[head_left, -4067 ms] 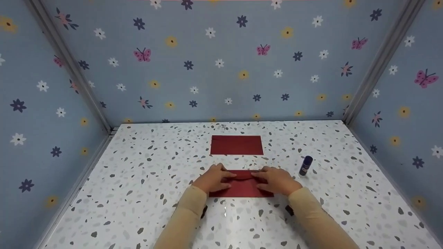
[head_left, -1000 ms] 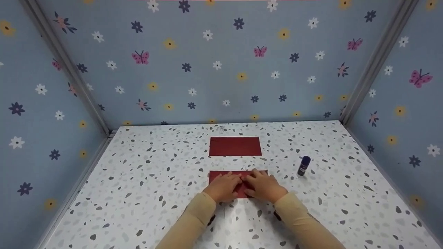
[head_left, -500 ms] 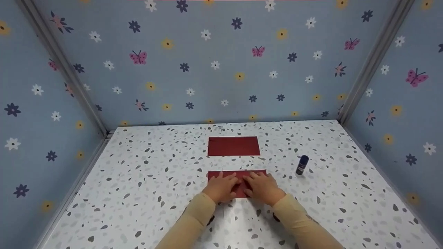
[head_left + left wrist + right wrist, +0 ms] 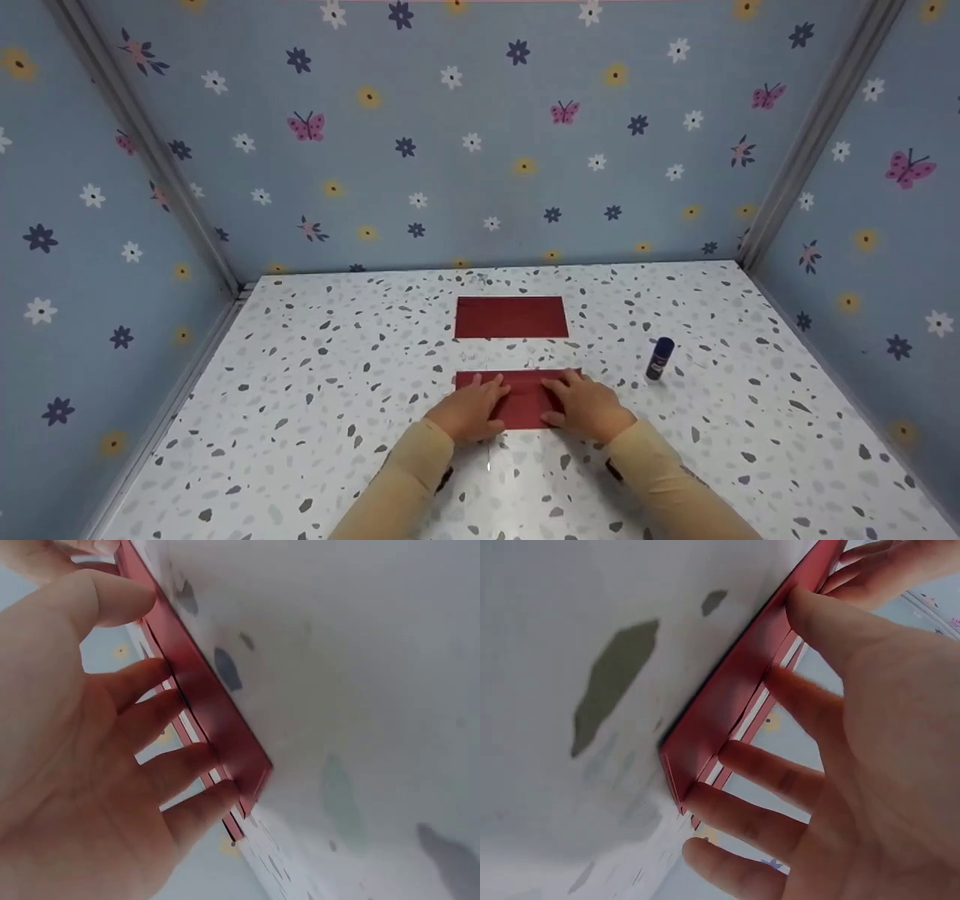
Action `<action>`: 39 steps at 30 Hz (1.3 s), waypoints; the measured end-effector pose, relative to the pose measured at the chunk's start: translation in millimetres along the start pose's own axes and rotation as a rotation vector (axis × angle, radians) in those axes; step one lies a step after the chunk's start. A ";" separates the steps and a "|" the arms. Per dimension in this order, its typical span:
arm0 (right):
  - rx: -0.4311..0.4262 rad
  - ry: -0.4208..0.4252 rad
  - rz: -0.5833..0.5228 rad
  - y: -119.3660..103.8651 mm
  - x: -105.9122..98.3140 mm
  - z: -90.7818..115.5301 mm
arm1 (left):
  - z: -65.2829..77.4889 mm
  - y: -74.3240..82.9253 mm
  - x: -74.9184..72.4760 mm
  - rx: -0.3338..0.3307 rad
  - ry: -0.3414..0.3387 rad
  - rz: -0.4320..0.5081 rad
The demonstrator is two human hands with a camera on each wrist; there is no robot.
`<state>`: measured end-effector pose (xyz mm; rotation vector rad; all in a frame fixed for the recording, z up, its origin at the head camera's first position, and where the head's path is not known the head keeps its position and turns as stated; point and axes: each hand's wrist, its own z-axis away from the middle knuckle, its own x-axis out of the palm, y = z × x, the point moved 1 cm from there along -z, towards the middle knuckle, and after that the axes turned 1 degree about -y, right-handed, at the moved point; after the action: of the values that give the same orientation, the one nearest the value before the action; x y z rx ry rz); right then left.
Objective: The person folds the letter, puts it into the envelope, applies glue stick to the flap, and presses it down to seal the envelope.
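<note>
A red paper envelope (image 4: 523, 403) lies flat near the front of the speckled table, its long side running left to right. On its left part rests my left hand (image 4: 466, 411), fingers spread and fingertips pressing the paper. My right hand (image 4: 591, 409) presses the right part the same way, its thumb close to the near edge. The left wrist view shows the left fingertips (image 4: 204, 757) along a fold line of the envelope (image 4: 199, 686). From the right wrist, the little finger (image 4: 731, 870) extends past the end of the envelope (image 4: 712, 724).
Behind lies a second red envelope (image 4: 511, 317), flat on the table (image 4: 360, 375). A glue stick (image 4: 660, 358) with a dark blue cap stands to the right. Flower-patterned walls (image 4: 480, 180) close off the back and both sides.
Earlier the hands worked at a folded strip along the far edge, which now lies flat. They then met near the middle and have since slid apart toward the two ends.
</note>
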<state>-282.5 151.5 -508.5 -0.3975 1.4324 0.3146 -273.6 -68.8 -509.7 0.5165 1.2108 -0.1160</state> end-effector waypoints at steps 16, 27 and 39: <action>-0.027 0.005 -0.102 23.2 1.9 3.0 | 10.9 -17.3 -5.3 -0.030 0.049 -0.007; -0.049 0.019 -0.055 26.2 0.4 2.8 | 9.6 -26.1 -5.1 0.000 0.105 0.038; -0.303 0.066 -0.091 17.1 -6.6 23.8 | 35.5 -7.7 1.9 0.171 0.171 -0.182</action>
<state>-269.6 177.6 -501.0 -0.7227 1.4288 0.4502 -245.1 -90.7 -505.0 0.5732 1.4222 -0.3385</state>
